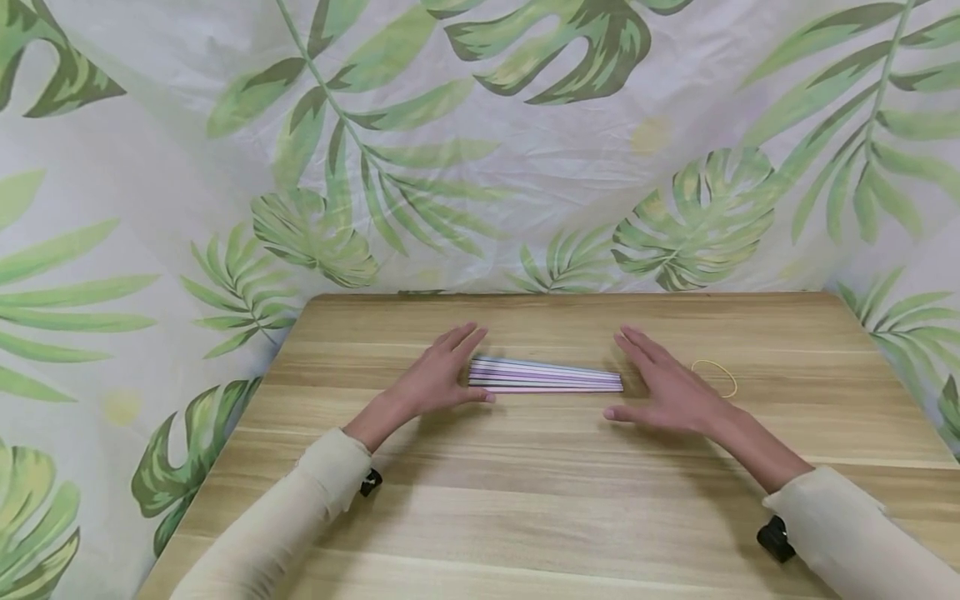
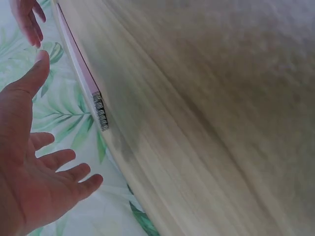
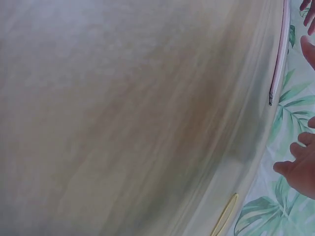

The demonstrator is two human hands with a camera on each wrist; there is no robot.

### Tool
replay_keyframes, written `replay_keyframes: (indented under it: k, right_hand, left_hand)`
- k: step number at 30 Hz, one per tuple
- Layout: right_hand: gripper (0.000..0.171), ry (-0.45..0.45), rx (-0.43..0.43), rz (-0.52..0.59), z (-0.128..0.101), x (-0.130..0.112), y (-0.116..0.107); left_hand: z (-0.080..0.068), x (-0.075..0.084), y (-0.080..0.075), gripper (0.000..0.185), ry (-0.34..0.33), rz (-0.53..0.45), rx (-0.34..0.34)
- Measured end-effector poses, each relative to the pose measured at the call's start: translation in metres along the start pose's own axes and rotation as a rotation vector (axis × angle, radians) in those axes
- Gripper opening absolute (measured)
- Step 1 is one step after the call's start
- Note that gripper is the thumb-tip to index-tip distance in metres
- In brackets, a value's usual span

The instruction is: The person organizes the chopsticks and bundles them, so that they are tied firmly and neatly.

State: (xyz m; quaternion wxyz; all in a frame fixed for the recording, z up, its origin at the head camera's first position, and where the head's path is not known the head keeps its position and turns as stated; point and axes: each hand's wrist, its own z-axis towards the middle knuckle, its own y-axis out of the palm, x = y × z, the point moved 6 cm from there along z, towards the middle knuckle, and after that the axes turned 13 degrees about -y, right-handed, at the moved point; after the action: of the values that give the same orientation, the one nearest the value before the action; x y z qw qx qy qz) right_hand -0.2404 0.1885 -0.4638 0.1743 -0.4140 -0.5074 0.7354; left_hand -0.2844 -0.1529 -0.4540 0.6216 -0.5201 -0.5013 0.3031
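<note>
A flat bundle of long, thin strips (image 1: 546, 377), striped white, purple, pink and blue, lies crosswise on the table and is wider at its left end. Whether these are separate sticks or folds, I cannot tell. In the left wrist view, the bundle's near end (image 2: 100, 111) has a dark and light pattern. My left hand (image 1: 435, 379) hovers around the left end, fingers spread and thumb in front, apart from it. Beyond the right end my right hand (image 1: 671, 390) is held with thumb and fingers apart, holding nothing.
A thin yellow rubber band (image 1: 737, 382) lies on the wooden table (image 1: 525, 500), just behind my right wrist. Behind the table's far edge hangs a leaf-patterned cloth (image 1: 540, 183).
</note>
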Motion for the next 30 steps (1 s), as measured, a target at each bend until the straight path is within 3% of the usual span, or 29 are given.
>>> replay_keyframes:
  k: [8,16,30]
  right_hand:
    - [0.115,-0.047,0.022,0.050,0.014,0.000,0.006]
    - [0.107,-0.078,0.054,0.081,0.027,0.001,0.010]
    - [0.090,-0.089,0.089,0.149,0.042,0.007,0.018]
  left_hand:
    - [0.007,-0.004,0.006,0.109,-0.008,-0.089,-0.063]
    - [0.015,0.003,0.008,0.104,0.051,-0.132,-0.062]
    - [0.024,0.000,0.014,0.099,0.062,-0.167,-0.081]
